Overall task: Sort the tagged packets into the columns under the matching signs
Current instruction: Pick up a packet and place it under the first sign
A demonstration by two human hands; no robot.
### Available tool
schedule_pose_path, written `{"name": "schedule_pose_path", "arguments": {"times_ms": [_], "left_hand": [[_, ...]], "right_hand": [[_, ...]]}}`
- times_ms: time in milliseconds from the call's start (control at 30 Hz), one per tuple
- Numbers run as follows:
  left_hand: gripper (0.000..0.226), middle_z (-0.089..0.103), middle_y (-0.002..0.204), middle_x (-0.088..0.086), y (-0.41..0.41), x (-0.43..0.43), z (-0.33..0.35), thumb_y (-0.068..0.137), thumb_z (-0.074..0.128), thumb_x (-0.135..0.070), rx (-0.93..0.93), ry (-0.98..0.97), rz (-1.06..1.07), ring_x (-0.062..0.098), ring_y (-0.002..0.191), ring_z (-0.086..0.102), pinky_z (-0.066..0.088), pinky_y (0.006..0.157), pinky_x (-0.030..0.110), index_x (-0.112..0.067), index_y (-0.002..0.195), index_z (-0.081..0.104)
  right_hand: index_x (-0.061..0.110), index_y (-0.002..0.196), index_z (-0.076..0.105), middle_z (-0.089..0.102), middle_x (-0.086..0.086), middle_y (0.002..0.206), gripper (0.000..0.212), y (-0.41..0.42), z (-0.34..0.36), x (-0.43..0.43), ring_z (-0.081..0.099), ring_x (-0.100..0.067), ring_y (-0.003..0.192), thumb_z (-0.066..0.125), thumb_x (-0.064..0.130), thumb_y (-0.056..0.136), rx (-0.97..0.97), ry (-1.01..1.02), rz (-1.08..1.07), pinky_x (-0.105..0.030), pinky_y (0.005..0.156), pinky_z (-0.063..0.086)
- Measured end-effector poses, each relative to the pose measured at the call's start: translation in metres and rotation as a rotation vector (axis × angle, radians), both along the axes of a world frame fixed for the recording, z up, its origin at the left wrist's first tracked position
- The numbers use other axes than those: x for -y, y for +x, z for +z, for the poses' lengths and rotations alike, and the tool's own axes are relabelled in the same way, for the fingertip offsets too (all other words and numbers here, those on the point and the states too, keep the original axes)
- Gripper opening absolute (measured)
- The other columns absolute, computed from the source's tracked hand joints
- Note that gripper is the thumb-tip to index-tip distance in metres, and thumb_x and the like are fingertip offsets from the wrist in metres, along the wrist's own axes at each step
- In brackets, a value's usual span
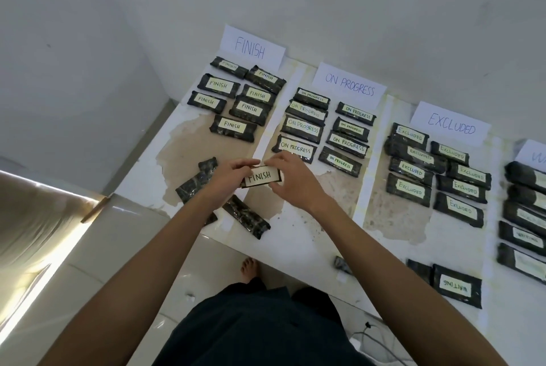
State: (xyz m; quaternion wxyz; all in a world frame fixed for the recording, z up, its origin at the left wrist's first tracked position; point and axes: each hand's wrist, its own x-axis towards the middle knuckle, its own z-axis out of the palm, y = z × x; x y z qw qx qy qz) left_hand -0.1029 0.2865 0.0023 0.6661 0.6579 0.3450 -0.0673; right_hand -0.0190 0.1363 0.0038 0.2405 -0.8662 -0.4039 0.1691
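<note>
Packet (pixel 261 177) tagged FINISH is pinched between left hand (pixel 226 178) and right hand (pixel 297 180). FINISH sign (pixel 251 47), ON PROGRESS sign (pixel 350 86), EXCLUDED sign (pixel 450 123) read clearly; fourth sign (pixel 531 155) is cut off.

Left hand (pixel 227 178), right hand (pixel 292 180): pinching grips.

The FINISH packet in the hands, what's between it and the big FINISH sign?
Sorted FINISH packets and a bare, worn stretch of table, in the head view.
</note>
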Motion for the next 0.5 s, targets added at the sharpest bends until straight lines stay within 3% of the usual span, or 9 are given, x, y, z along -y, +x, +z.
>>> {"name": "schedule_pose_path", "arguments": {"times_ms": [67, 233, 300, 400, 500], "left_hand": [[0.031, 0.065, 0.101, 0.005, -0.001, -0.011, 0.0, 0.09, 0.049, -0.002, 0.0, 0.036, 0.016, 0.011, 0.084, 0.06, 0.049, 0.058, 0.011, -0.012, 0.116, 0.063], [0.034, 0.067, 0.11, 0.011, 0.004, -0.043, -0.002, 0.089, 0.054, -0.008, -0.061, 0.113, 0.079, 0.02, 0.094, 0.064, 0.054, 0.076, 0.027, -0.018, 0.121, 0.058], [0.036, 0.066, 0.11, 0.012, 0.01, -0.058, -0.001, 0.089, 0.055, -0.007, -0.062, 0.146, 0.113, 0.018, 0.089, 0.065, 0.054, 0.067, 0.023, -0.016, 0.124, 0.055], [0.038, 0.062, 0.112, 0.008, 0.02, -0.085, -0.002, 0.091, 0.052, -0.007, -0.06, 0.179, 0.238, 0.016, 0.09, 0.062, 0.049, 0.055, 0.014, -0.014, 0.128, 0.049], [0.041, 0.061, 0.119, 0.004, 0.029, -0.117, -0.013, 0.091, 0.052, -0.01, -0.07, 0.238, 0.381, 0.015, 0.101, 0.056, 0.046, 0.067, 0.014, -0.012, 0.131, 0.047]], "right_hand": [[0.009, 0.122, 0.059, 0.057, -0.01, 0.117, 0.044, 0.001, 0.001, -0.012, 0.051, -0.027, 0.103, 0.068, 0.013, 0.079, 0.139, -0.021, 0.093, -0.038, 0.09, 0.046], [0.004, 0.114, 0.061, 0.061, -0.015, 0.103, 0.037, 0.01, -0.004, -0.057, 0.054, -0.033, 0.09, 0.064, 0.008, 0.077, 0.309, -0.08, 0.267, -0.044, 0.075, 0.049], [0.006, 0.113, 0.061, 0.061, -0.013, 0.102, 0.036, 0.018, -0.006, -0.079, 0.053, -0.031, 0.093, 0.063, 0.012, 0.077, 0.344, -0.11, 0.286, -0.041, 0.077, 0.047], [0.002, 0.106, 0.062, 0.062, -0.015, 0.097, 0.033, 0.029, -0.013, -0.115, 0.05, -0.032, 0.094, 0.065, 0.012, 0.075, 0.334, -0.09, 0.255, -0.04, 0.079, 0.045], [0.003, 0.108, 0.059, 0.06, -0.014, 0.103, 0.032, 0.041, -0.025, -0.154, 0.046, -0.029, 0.099, 0.061, 0.018, 0.08, 0.244, -0.071, 0.181, -0.031, 0.08, 0.04]]}}
